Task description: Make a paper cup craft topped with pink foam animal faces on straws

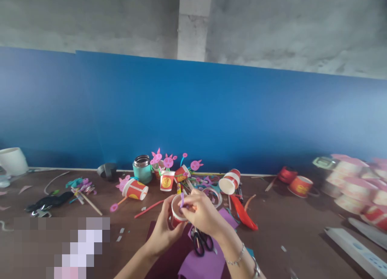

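A red paper cup [178, 219] with a pale rim is wrapped in the fingers of my left hand [167, 224], its mouth tipped toward me. My right hand [201, 210] pinches a thin purple paper strip [182, 199] at the mouth of the cup; the strip's lower end is hidden by the fingers. Below the right wrist, black-handled scissors [200, 242] lie on purple paper [202, 259]. Just behind the hands stand red paper cups [167, 181] with pink paper animal faces [168, 161] on them.
A teal jar [142, 169] stands by the blue partition [193, 109]. One decorated cup [135, 189] lies on its side at left; a white-bottomed cup [229, 182] lies right of the tape roll [216, 196]. Stacked cups [352, 186] and a power strip [358, 246] are far right.
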A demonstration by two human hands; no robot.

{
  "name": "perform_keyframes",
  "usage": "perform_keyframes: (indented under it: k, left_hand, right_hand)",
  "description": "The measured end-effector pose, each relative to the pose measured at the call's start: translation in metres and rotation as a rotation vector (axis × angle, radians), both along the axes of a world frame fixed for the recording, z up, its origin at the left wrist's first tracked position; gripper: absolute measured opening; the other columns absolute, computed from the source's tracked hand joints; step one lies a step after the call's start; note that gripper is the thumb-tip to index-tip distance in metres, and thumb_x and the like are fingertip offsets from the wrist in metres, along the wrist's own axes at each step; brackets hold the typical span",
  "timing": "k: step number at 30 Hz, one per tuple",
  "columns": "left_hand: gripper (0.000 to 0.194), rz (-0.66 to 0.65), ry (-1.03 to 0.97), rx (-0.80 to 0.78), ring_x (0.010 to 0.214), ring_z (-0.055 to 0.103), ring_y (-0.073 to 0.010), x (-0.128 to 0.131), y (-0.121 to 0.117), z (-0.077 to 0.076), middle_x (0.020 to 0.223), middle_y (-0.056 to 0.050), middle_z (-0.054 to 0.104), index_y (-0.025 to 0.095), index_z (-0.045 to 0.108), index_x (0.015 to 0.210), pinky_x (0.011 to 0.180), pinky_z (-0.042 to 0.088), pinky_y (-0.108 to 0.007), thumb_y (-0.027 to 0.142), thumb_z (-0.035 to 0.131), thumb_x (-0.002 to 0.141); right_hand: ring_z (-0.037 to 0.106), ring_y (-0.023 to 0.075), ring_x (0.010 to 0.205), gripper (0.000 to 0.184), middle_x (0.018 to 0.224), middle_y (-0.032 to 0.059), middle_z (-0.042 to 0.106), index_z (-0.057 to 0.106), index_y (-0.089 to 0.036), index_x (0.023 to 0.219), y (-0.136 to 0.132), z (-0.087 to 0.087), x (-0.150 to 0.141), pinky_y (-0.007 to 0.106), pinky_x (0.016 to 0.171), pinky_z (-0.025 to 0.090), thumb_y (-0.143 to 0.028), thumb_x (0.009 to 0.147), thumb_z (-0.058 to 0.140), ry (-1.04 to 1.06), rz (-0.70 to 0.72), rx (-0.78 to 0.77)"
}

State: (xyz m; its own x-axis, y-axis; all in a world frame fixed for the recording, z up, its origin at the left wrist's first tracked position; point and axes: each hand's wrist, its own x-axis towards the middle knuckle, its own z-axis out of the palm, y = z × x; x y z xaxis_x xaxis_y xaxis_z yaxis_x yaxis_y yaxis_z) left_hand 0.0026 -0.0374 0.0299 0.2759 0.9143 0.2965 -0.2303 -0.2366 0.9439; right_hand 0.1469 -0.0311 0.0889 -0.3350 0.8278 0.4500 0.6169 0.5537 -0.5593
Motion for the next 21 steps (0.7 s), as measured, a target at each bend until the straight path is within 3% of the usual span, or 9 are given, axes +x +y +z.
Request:
perform_keyframes:
  k: [5,11,14,18,21]
  left_hand:
    - [0.059,-0.007,-0.023,0.035,0.116,0.05,-0.0254,0.002,0.0,-0.002,0.123,-0.011,0.053,0.022,0.042,0.121,0.097,0.041,-0.035,0.025,0.07,0.069]
    - [0.049,-0.077,-0.027,0.027,0.104,0.057,-0.0251,-0.003,0.004,-0.006,0.112,-0.01,0.061,0.019,0.049,0.114,0.09,0.045,-0.034,0.029,0.07,0.07]
    - [0.052,-0.104,-0.081,-0.026,0.103,0.057,-0.0272,-0.005,0.006,-0.007,0.113,-0.011,0.061,0.018,0.05,0.115,0.088,0.045,-0.034,0.035,0.07,0.07]
    - [0.058,-0.109,-0.121,-0.1,0.107,0.056,-0.0314,-0.006,0.006,-0.005,0.117,-0.013,0.061,0.016,0.052,0.116,0.089,0.045,-0.036,0.041,0.071,0.068]
    - [0.059,-0.108,-0.146,-0.128,0.112,0.053,-0.0331,-0.005,0.005,-0.004,0.121,-0.014,0.059,0.016,0.052,0.117,0.091,0.044,-0.038,0.042,0.071,0.068]
  right_hand:
    - [0.058,0.0159,0.067,0.013,0.069,0.0028,0.066,0.071,-0.017,0.073,0.006,-0.011,-0.005,0.023,0.06,0.041,-0.019,0.075,0.058,0.18,-0.07,-0.168]
    - [0.055,0.0116,0.056,0.022,0.057,-0.0014,0.061,0.068,-0.012,0.064,0.004,-0.001,0.007,0.02,0.051,0.037,-0.024,0.078,0.055,0.201,0.085,-0.41]
    - [0.056,0.0126,0.057,0.027,0.059,0.0006,0.063,0.068,-0.013,0.063,0.001,0.008,0.013,0.02,0.051,0.039,-0.029,0.08,0.055,0.208,0.029,-0.389]
    - [0.063,0.0181,0.075,0.018,0.083,0.0056,0.07,0.068,-0.016,0.09,0.002,0.009,0.008,0.024,0.064,0.047,-0.024,0.078,0.057,0.392,-0.071,-0.286]
    - [0.064,0.0175,0.071,0.024,0.079,0.0052,0.07,0.063,-0.016,0.099,0.005,0.004,0.003,0.024,0.063,0.048,-0.032,0.084,0.053,0.521,-0.023,-0.342]
